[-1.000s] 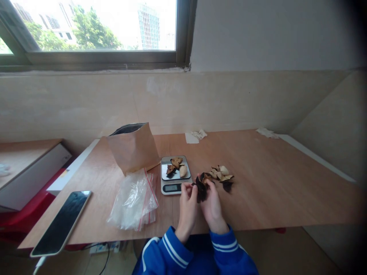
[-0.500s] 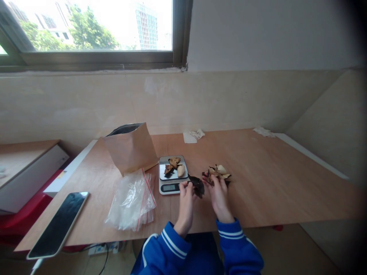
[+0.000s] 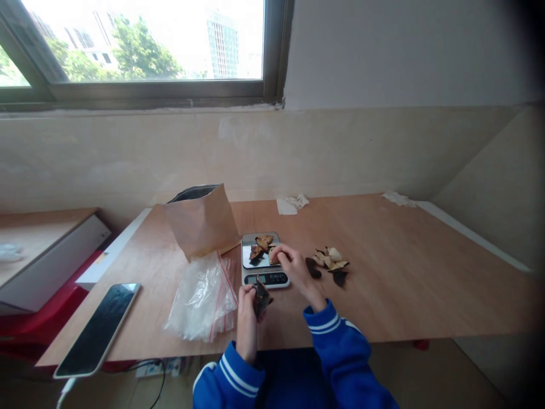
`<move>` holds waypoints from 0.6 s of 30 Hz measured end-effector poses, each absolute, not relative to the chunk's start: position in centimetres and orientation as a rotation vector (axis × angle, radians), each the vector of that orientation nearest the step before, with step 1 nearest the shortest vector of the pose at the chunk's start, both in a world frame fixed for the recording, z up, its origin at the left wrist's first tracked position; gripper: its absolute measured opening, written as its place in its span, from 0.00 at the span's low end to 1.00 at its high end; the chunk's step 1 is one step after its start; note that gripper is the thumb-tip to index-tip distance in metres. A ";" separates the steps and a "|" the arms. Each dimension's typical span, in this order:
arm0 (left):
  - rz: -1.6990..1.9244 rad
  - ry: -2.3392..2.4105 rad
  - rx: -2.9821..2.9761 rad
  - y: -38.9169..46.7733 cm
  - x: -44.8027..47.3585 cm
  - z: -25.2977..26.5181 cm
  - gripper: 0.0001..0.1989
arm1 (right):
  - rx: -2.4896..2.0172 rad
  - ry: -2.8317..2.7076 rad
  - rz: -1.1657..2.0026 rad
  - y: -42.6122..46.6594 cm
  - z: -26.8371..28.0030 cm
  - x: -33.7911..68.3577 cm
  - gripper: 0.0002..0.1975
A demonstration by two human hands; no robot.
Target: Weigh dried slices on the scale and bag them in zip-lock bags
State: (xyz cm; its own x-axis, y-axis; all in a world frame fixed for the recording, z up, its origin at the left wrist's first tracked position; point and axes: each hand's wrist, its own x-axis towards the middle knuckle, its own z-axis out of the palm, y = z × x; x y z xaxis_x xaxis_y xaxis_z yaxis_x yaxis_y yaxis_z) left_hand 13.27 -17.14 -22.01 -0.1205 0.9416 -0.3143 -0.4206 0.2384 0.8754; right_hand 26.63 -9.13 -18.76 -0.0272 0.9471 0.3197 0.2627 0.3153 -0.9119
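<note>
My left hand (image 3: 247, 307) pinches a dark, curled dried piece (image 3: 262, 298) just in front of the kitchen scale (image 3: 247, 279). Over the right side of the scale's plate, my right hand (image 3: 294, 267) has its fingertips closed on a tan dried piece (image 3: 273, 257). More brown and blackish dried pieces (image 3: 264, 242) lie on the plate. To the right of the scale, a small pile of dried pieces (image 3: 332, 260), pale and dark, rests on the table. The scale's display is lit, but its digits are too small to read.
A brown paper pouch (image 3: 204, 224) stands open behind clear zip bags (image 3: 200, 301), left of the scale. A phone (image 3: 100, 326) with a cable lies at the left table edge. Paper scraps (image 3: 292, 204) lie at the back, by the wall.
My right hand has left the pile and moved left to the scale's plate. My left hand has come nearer to me and left, still with the dark dried piece. The view has shifted slightly.
</note>
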 end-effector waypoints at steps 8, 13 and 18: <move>1.324 1.064 0.603 -17.2 11.2 -19.5 0.18 | -1.544 -2.285 0.371 -6.5 -15.2 23.5 0.14; 1.285 1.025 0.651 -17.2 10.5 -17.9 0.18 | -1.425 -2.392 0.403 -5.9 -14.8 24.2 0.15; 1.333 1.013 0.646 -16.9 10.2 -17.7 0.17 | -1.241 -2.379 0.728 -5.8 -14.8 24.8 0.12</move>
